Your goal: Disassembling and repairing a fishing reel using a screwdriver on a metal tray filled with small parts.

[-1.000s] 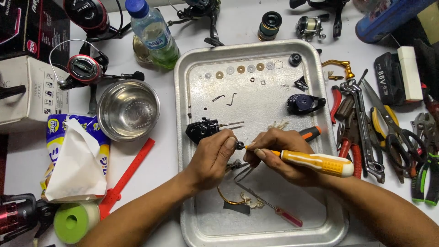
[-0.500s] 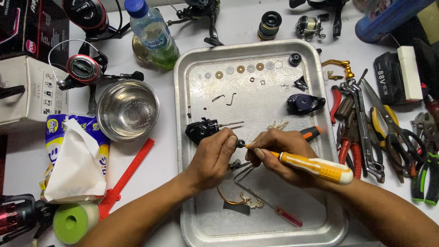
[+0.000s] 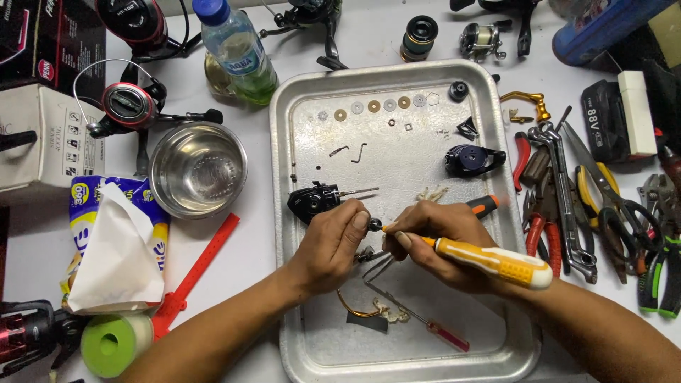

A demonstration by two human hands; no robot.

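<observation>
Screwdriver [image 3: 489,260] with orange handle is gripped in my right hand [image 3: 443,241], its tip on a small dark part [image 3: 375,225] pinched by my left hand [image 3: 330,245] above the tray [image 3: 284,213]. I judge one screw is being turned; next needs steady pressure.

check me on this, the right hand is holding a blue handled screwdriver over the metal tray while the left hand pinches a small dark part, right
Not quite. The head view shows the screwdriver in the right hand has an orange and white handle, not a blue one. The rest holds: it is over the metal tray, and the left hand pinches a small dark part at the screwdriver's tip.
</observation>
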